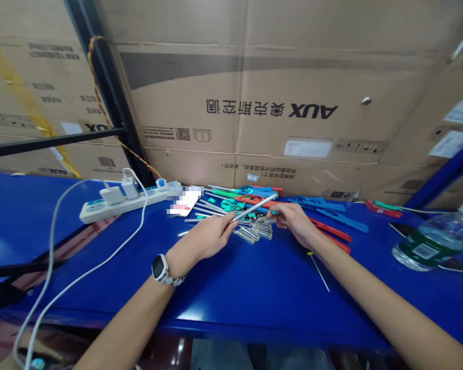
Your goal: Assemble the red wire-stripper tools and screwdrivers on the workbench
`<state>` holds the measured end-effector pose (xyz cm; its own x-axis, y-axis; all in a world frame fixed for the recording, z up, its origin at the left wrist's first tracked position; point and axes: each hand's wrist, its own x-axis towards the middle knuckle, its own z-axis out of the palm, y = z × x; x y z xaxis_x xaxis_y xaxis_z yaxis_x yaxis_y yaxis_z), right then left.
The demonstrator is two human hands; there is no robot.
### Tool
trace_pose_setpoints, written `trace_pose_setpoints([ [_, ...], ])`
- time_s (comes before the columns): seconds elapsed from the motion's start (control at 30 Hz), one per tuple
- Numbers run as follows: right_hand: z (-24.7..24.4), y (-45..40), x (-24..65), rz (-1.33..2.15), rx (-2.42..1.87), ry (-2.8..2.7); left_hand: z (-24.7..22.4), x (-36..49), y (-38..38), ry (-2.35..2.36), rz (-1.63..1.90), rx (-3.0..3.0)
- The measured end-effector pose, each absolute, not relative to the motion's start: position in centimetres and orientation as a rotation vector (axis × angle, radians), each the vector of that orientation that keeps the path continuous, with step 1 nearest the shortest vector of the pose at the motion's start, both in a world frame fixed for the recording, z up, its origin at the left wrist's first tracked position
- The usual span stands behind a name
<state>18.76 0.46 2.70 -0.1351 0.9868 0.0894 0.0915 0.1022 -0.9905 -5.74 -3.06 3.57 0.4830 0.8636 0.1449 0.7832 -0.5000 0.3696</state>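
My left hand (pixel 212 234), with a watch on its wrist, is closed round a silver metal tube (pixel 256 206) that points up and to the right. My right hand (pixel 295 221) is pinched just beyond the tube's far end; a small green plastic part (pixel 274 211) shows at its fingertips, partly hidden. Beneath and behind both hands lies a pile of loose parts: green plastic pieces (pixel 231 205), clear plastic pieces (pixel 249 235) and thin metal tubes (pixel 206 209). Long blue plastic handles (pixel 341 220) and red plastic handles (pixel 334 231) lie right of the pile.
A white power strip (pixel 118 203) with chargers and white cables lies left on the blue tabletop (pixel 224 293). A water bottle (pixel 435 241) stands at right over a dark flat object. A yellow-headed pin-like rod (pixel 320 272) lies near my right forearm. Cardboard boxes (pixel 254 77) rise behind.
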Motion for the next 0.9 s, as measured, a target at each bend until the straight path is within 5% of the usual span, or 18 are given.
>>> trace_pose_setpoints([
  [0.4, 2.7, -1.1, 20.2, 1.171, -0.842, -0.980, 3.1, -4.0, -3.9, 1.336, 0.368, 2.524],
  [0.9, 1.4, -2.6, 17.9, 1.346, -0.821, -1.390, 2.7, -3.3, -3.8, 1.241, 0.428, 2.593],
])
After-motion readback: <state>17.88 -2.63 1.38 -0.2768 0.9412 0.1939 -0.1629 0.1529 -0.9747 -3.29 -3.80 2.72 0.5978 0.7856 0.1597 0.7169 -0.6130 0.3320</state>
